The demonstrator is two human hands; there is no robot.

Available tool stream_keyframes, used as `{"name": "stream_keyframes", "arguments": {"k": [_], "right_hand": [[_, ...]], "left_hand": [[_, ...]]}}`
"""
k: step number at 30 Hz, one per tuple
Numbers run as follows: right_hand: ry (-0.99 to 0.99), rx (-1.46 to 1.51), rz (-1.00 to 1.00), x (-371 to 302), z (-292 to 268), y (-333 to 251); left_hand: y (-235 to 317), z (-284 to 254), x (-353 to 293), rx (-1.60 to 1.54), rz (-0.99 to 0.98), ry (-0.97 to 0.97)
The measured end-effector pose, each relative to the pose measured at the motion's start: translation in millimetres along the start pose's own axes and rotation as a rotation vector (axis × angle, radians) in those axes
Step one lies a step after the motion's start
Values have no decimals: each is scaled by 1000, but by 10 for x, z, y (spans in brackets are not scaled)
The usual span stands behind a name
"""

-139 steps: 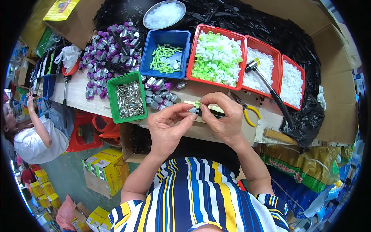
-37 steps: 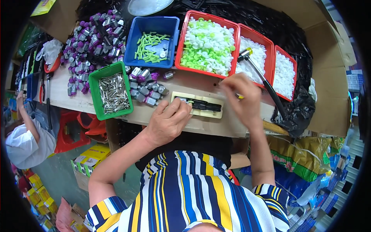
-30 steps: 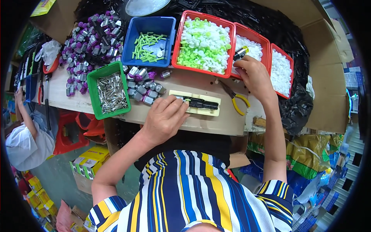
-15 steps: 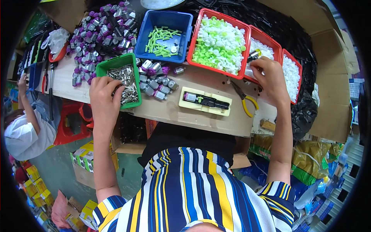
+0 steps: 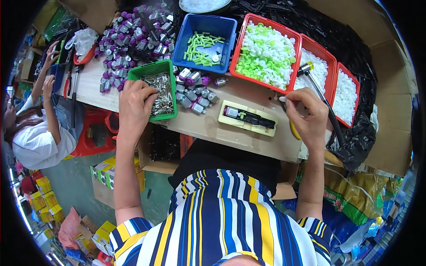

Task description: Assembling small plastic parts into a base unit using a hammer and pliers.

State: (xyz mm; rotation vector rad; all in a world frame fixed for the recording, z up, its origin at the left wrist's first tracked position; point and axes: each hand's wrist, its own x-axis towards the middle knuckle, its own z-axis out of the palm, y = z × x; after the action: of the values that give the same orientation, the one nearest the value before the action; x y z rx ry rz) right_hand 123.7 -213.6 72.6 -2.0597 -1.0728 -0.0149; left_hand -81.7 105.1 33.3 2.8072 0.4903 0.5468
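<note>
My left hand [image 5: 136, 103] reaches over the near left edge of a green bin [image 5: 132, 73] of thin metal pins [image 5: 162, 91]. Its thumb and fingertips are pinched together at the pins; whatever is between them is hidden. In my right hand [image 5: 308, 116], thumb and forefinger pinch a small white plastic piece [image 5: 282, 99] just in front of the red bins. Between my hands, a cream holder [image 5: 269, 131] lies on the table, carrying a small silver motor [image 5: 231, 111] and a black plastic housing [image 5: 257, 119] with a bit of green in it.
A blue bin [image 5: 233, 33] holds green stick-like parts. Red bins [image 5: 234, 62] contain white and green plastic pieces. Purple-ended motors [image 5: 137, 37] are heaped at the back left. A hammer [image 5: 333, 122] lies past my right hand, beside a black bag. Another person [image 5: 42, 133] works at far left.
My right hand has come back from the middle red bin toward me, now with the white piece showing in its fingers. My left hand stays at the pins. The whole view has shifted slightly.
</note>
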Motion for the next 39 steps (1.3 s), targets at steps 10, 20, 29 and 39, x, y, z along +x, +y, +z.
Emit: {"name": "stream_keyframes", "arguments": {"k": [10, 20, 29, 39], "right_hand": [[10, 47, -13, 14, 268, -174], [55, 226, 57, -48, 539, -354], [84, 374, 70, -195, 652, -359], [72, 411, 51, -333, 622, -310]], "left_hand": [[-20, -80, 18, -92, -21, 34], [335, -58, -100, -508, -252, 256], [1324, 340, -294, -1224, -398, -33], [1508, 426, -215, -1521, -494, -177]]}}
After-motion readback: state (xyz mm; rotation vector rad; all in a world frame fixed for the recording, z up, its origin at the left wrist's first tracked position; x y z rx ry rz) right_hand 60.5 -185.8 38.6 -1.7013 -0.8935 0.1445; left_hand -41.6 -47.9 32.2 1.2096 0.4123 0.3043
